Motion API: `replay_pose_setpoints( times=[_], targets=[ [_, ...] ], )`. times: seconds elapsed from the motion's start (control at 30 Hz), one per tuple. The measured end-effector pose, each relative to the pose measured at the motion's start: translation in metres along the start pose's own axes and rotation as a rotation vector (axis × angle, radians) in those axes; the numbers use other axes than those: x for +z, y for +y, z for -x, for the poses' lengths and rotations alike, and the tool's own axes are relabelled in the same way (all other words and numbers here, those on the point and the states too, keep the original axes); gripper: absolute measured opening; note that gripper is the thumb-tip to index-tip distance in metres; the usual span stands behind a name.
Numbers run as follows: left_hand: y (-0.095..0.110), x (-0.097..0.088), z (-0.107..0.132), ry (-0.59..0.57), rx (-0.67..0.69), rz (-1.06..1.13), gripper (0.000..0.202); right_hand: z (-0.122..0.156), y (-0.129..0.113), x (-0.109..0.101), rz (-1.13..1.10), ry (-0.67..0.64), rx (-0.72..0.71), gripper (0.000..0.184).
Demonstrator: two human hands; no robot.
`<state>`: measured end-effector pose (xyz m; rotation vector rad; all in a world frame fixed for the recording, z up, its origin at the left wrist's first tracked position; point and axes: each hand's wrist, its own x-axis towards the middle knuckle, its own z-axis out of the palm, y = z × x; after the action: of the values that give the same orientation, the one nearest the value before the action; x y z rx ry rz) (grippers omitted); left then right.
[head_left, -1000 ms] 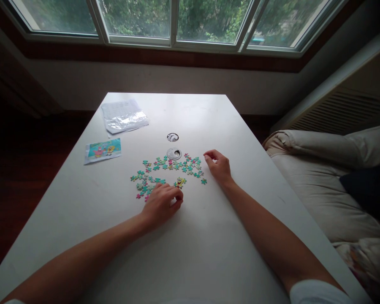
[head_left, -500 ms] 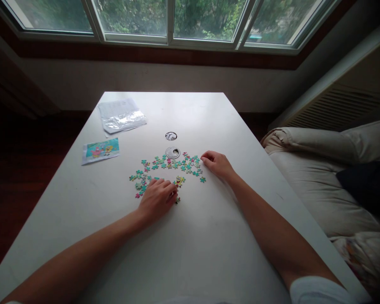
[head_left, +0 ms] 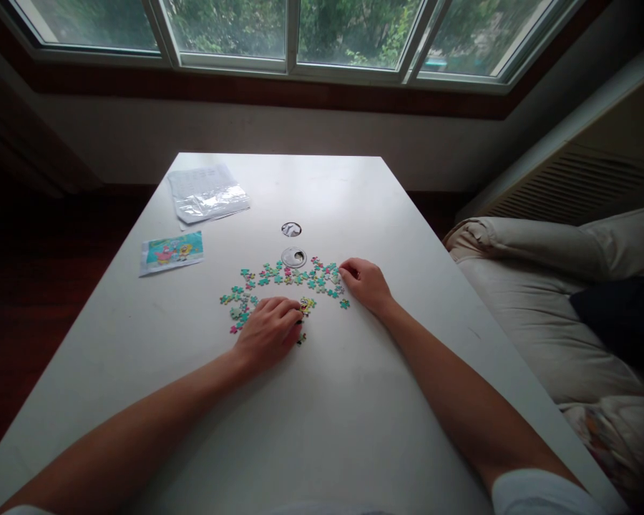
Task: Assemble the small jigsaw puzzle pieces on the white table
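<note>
Several small teal and pink puzzle pieces point(head_left: 279, 280) lie scattered on the white table point(head_left: 322, 400). My left hand point(head_left: 267, 332) rests palm down on the near edge of the pieces, fingers curled, fingertips touching a yellow cartoon piece point(head_left: 306, 305). My right hand point(head_left: 366, 285) sits at the right end of the scatter, fingers bent and pinched at the pieces there; what they hold is too small to make out.
A puzzle picture card point(head_left: 172, 252) lies at the left, a crumpled clear plastic bag point(head_left: 208, 194) behind it. Two round cable holes point(head_left: 292, 229) sit mid-table. A cushioned sofa point(head_left: 558, 315) stands right of the table. Windows run along the far wall.
My left hand has slid forward over the near pieces to the yellow piece. My right hand has moved slightly left into the scatter.
</note>
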<state>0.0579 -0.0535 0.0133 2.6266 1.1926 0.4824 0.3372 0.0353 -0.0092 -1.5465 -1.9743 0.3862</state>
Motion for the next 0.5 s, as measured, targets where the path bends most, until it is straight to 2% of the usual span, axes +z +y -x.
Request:
replay_pose_setpoints(
  times=[0.17, 0.33, 0.5],
  targets=[
    [0.001, 0.002, 0.0, 0.008, 0.001, -0.013, 0.02, 0.007, -0.016, 0.012, 0.124, 0.046, -0.12, 0.018],
    [0.003, 0.004, -0.002, 0.039, 0.005, -0.059, 0.019, 0.011, -0.031, 0.018, 0.21, -0.057, -0.246, 0.028],
    [0.003, 0.002, -0.002, 0.075, -0.031, -0.101, 0.017, 0.012, -0.032, 0.017, 0.207, -0.101, -0.287, 0.017]
  ],
)
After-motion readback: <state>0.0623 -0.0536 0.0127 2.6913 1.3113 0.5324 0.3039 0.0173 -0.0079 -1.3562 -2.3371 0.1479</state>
